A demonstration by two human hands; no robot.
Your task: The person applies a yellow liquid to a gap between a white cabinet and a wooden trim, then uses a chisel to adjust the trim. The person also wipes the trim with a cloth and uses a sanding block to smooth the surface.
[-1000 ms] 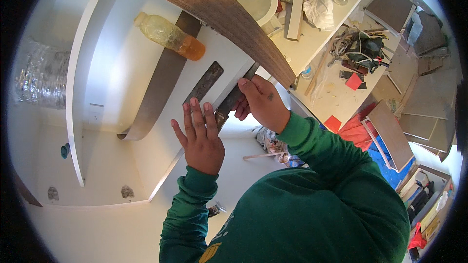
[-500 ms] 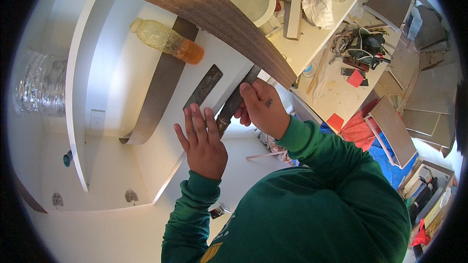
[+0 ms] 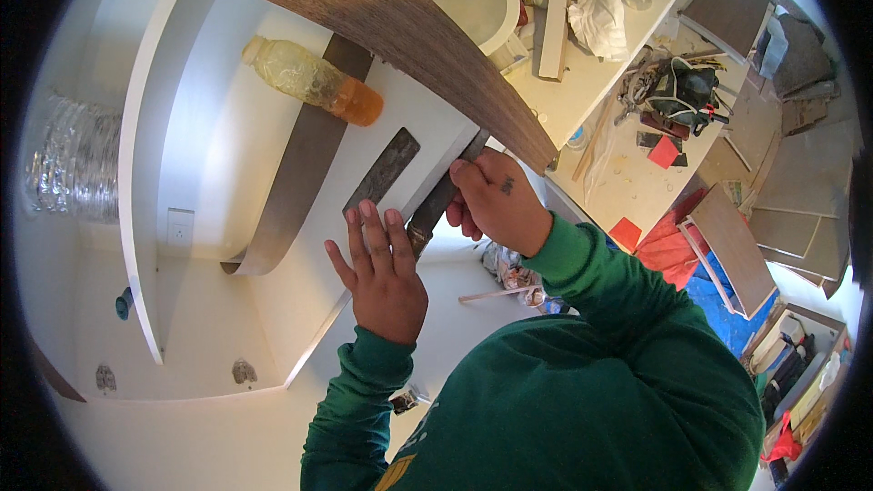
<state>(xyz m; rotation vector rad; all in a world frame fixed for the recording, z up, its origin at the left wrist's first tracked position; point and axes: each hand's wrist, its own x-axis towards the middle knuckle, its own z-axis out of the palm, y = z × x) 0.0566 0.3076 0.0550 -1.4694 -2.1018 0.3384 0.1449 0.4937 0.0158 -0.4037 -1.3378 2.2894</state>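
Observation:
My right hand (image 3: 500, 200) is closed around a dark flat tool (image 3: 439, 198) that looks like a file, its thumb laid along the top. The tool lies slantwise along the edge of a white panel (image 3: 314, 218). Its lower end, with a brownish part, sits beside my left hand (image 3: 386, 273). That hand rests on the panel with its fingers stretched out and apart, holding nothing. Just beyond its fingertips a dark, narrow rectangular piece (image 3: 382, 168) lies on the panel. I cannot tell whether the left fingers touch the tool.
A plastic bottle with orange liquid (image 3: 314, 82) lies in the white cabinet. A curved wood-grain panel (image 3: 400, 14) spans above my hands. To the right, a cluttered worktop (image 3: 627, 177) holds a round lamp (image 3: 468, 9), wood strips and tools. Boards and an open toolbox (image 3: 805, 355) lie farther right.
Both hands keep nearly the same pose. The right hand and the tool have shifted very slightly; the whole view has moved a little.

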